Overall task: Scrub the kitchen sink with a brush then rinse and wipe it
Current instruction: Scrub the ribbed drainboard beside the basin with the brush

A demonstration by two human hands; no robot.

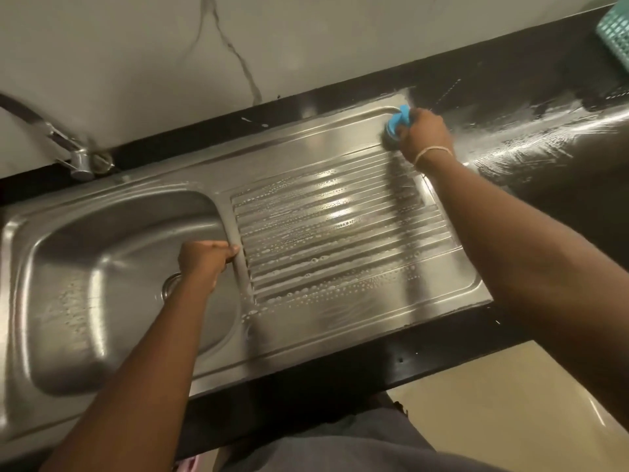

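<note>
A stainless steel sink (112,212) fills the counter, with a basin on the left and a ribbed drainboard (326,240) on the right, dotted with soap foam. My right hand (423,136) grips a blue-handled brush (396,126) with dark bristles pressed on the drainboard's far right corner. My left hand (204,262) rests curled over the ridge between basin and drainboard, holding nothing else. The basin's drain (170,284) is partly hidden behind my left wrist.
A chrome tap (68,144) stands at the back left against a marbled white wall. Black countertop (544,131) to the right is wet and streaked with foam. A teal plastic basket (617,32) sits at the far right corner. Beige floor shows lower right.
</note>
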